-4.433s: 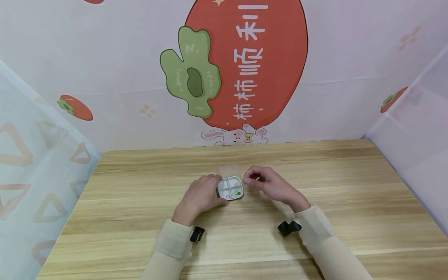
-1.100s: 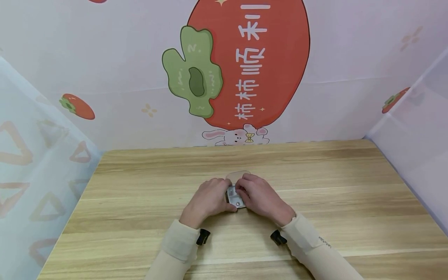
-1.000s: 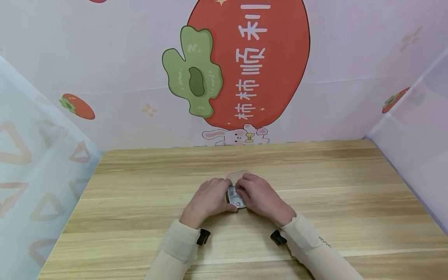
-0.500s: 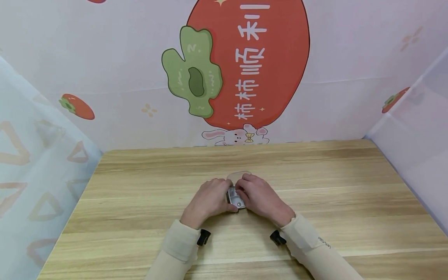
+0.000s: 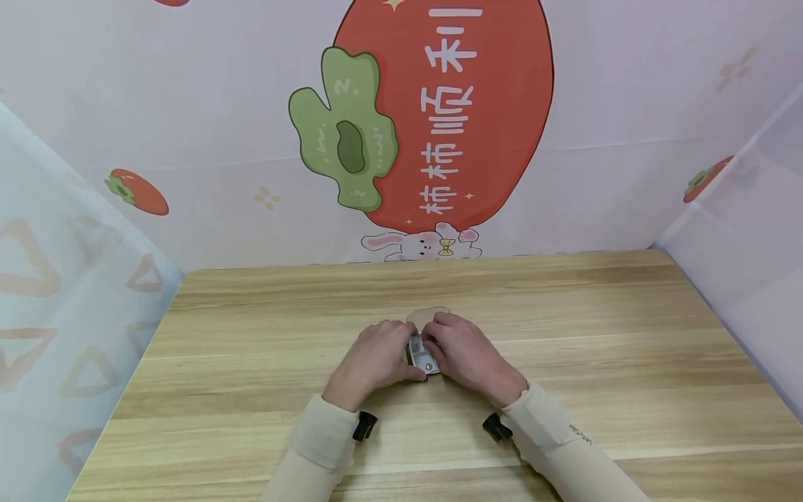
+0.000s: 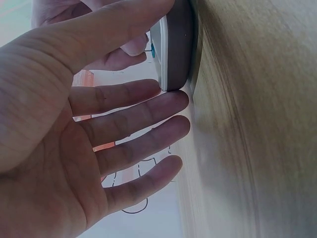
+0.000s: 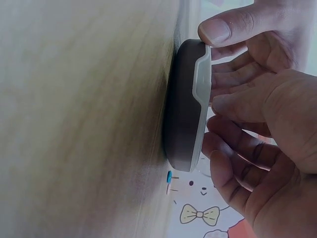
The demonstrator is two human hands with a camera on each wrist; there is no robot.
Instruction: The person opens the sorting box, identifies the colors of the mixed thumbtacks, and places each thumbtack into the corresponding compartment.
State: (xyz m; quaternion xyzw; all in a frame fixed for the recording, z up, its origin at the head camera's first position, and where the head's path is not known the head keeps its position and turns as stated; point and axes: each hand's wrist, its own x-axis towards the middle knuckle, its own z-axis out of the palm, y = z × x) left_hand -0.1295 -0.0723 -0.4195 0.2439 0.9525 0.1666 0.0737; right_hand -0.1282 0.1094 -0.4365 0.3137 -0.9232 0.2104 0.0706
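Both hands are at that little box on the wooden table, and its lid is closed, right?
The lid is open, not closed: the head view shows it laid back beyond the little box. The left hand and right hand are indeed at the box.

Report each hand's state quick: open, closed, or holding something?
Left hand: holding the rounded-square, brown-and-white plastic box between thumb and fingers.
Right hand: fingers curled over the box; whether they hold anything cannot be told.

Case (image 5: 419, 357) on table (image 5: 251, 348), lid (image 5: 426, 316) behind, item (image 5: 429, 367) in near-left compartment
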